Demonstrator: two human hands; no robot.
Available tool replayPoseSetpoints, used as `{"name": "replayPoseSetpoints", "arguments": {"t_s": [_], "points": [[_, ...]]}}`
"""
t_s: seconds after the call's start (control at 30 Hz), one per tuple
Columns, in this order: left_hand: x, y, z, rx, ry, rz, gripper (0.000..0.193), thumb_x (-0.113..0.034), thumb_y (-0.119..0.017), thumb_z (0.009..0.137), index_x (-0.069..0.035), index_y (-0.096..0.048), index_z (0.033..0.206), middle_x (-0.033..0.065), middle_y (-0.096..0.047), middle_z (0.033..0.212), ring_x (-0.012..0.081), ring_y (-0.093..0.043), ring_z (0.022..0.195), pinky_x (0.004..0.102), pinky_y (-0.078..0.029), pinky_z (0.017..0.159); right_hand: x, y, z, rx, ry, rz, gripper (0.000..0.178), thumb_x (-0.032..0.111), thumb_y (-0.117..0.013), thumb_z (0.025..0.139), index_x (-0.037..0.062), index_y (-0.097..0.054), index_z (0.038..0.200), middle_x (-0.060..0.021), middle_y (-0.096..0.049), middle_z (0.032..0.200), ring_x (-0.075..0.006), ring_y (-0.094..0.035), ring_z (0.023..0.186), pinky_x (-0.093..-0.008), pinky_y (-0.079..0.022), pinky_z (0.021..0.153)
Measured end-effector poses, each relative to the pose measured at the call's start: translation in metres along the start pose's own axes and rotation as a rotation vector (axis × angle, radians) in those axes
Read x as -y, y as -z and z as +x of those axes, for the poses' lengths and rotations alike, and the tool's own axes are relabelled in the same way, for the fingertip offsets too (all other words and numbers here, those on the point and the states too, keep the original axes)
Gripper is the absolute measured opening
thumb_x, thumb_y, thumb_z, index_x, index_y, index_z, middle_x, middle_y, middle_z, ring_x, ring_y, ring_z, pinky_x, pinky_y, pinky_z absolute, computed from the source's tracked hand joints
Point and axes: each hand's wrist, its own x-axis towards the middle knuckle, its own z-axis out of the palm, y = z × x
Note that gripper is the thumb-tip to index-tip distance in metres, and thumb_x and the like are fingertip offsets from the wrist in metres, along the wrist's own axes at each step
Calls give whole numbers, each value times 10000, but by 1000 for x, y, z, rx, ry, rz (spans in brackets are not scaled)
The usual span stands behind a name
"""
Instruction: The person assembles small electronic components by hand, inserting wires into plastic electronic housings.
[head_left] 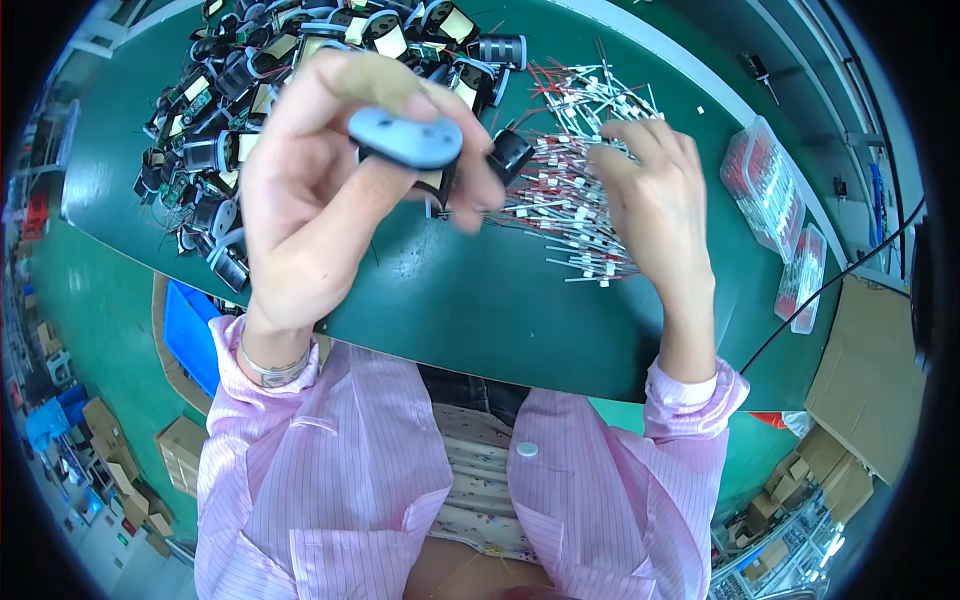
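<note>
My left hand [305,225] is raised over the table, its fingers and thumb wrapped round a small device part with a blue-grey oval end [407,138] and a dark body. Motion blurs its details. Just beyond those fingertips lies a black cylindrical part [511,155]. My right hand [660,195] is over the right side of a heap of short red and white wires with white connectors [580,215]. Its thumb and fingers are bent toward each other in a pinch; what lies between them is too small to make out.
Many black cylindrical units [235,75] with blue-grey ends and wires cover the far left of the green table [470,320]. Two clear plastic boxes [762,185] with red contents stand near the right edge. A black cable [800,310] crosses the right corner. A blue bin [190,335] sits below left.
</note>
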Motion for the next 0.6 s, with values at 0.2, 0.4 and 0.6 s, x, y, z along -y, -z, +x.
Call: {"name": "replayPoseSetpoints", "arguments": {"t_s": [0.2, 0.4, 0.6], "points": [[26, 9, 0, 134, 289, 278, 230, 76, -463, 820, 36, -622, 981, 105, -579, 978, 113, -516, 673, 206, -369, 535, 38, 36, -19, -255, -134, 16, 195, 24, -642, 630, 59, -662, 821, -56, -555, 787, -234, -532, 753, -381, -408, 730], [23, -10, -6, 421, 484, 351, 109, -57, -663, 813, 10, -664, 900, 85, -562, 1012, 96, -503, 795, 201, -398, 621, 62, 24, -27, -385, -95, 366, 216, 36, -685, 610, 97, -702, 816, -17, -548, 776, -205, -503, 748, -400, -397, 750], [25, -8, -11, 380, 426, 327, 35, -8, -688, 790, 7, -658, 780, 94, -564, 1013, 68, -495, 707, 205, -394, 578, 64, 24, -27, -379, -109, 344, 227, 70, -698, 600, 124, -731, 819, 19, -540, 764, -174, -488, 743, -462, -386, 864]]}}
